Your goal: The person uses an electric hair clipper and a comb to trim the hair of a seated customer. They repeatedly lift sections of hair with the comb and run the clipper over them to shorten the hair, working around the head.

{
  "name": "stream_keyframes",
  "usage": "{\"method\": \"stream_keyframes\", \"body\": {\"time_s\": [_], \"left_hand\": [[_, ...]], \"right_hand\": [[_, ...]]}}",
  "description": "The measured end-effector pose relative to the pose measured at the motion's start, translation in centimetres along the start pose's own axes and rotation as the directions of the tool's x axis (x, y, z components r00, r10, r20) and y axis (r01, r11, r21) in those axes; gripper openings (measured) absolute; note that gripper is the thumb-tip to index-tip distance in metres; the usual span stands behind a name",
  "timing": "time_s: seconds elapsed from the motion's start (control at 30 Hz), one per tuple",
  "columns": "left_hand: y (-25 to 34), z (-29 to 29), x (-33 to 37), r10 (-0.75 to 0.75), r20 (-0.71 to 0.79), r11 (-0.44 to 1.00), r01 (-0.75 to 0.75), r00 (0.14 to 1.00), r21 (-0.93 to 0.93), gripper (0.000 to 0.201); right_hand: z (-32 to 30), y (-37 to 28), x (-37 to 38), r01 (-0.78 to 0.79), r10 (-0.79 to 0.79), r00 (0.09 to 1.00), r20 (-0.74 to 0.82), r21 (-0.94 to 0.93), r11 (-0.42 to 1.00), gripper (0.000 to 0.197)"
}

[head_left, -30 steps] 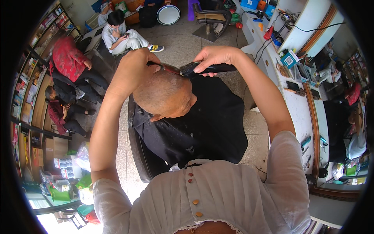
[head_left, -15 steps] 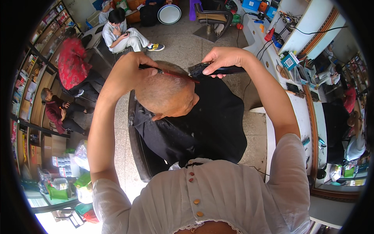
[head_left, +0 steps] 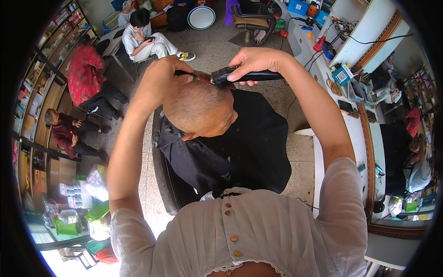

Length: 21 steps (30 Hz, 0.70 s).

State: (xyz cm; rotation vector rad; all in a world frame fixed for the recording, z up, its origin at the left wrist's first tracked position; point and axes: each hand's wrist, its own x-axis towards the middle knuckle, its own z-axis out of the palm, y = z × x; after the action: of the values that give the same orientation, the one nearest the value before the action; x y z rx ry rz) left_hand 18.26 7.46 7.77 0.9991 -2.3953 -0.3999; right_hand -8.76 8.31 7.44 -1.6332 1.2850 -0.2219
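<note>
A seated person's head [head_left: 197, 107] with very short grey hair is in front of me, above a black cape [head_left: 247, 150] strewn with hair clippings. My left hand [head_left: 162, 78] rests by the far left of the head, closed around the dark handle of a reddish-brown comb [head_left: 202, 75], which lies along the far side of the scalp. From the right, my right hand [head_left: 259, 62] grips a black hair clipper [head_left: 260, 76]. Its cutting end meets the comb at the top of the head. The comb's far end is partly hidden behind the clipper.
A white counter [head_left: 323, 147] with tools and cords runs along the right below a mirror. Shelves [head_left: 34, 111] line the left, where people sit or stand. An armchair [head_left: 251, 21] and a round basin [head_left: 201, 17] are at the back. A clipper cord hangs at the right.
My right hand has moved the clipper left and slightly upward in view, onto the comb. My left hand has shifted slightly right with the comb, now tilted differently and more covered.
</note>
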Motion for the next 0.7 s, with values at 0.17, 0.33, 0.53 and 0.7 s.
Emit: {"method": "stream_keyframes", "body": {"time_s": [0.17, 0.33, 0.53, 0.7], "left_hand": [[-1.7, -1.4, -0.1, 0.0, 0.295, 0.952, 0.09, 0.955, -0.292, 0.02], [-2.0, -1.1, 0.0, 0.008, 0.098, 0.99, 0.005, 0.995, -0.14, 0.019], [-2.5, -0.3, 0.5, -0.016, 0.027, 0.997, 0.018, 1.0, -0.07, 0.02], [-2.4, -0.1, 0.6, -0.022, 0.015, 0.998, 0.023, 1.0, -0.06, 0.021]], "right_hand": [[-0.7, 1.2, -0.6, -0.016, 0.015, 1.0, 0.022, 0.02, 1.0, 0.032], [-1.5, 1.9, -1.1, -0.073, 0.075, 0.991, 0.107, -0.027, 0.997, 0.028], [-1.5, 0.8, -0.1, -0.076, 0.08, 0.99, 0.112, -0.046, 0.996, 0.027], [-1.5, -1.1, 1.2, -0.038, 0.045, 0.994, 0.1, -0.066, 0.997, 0.029]]}}
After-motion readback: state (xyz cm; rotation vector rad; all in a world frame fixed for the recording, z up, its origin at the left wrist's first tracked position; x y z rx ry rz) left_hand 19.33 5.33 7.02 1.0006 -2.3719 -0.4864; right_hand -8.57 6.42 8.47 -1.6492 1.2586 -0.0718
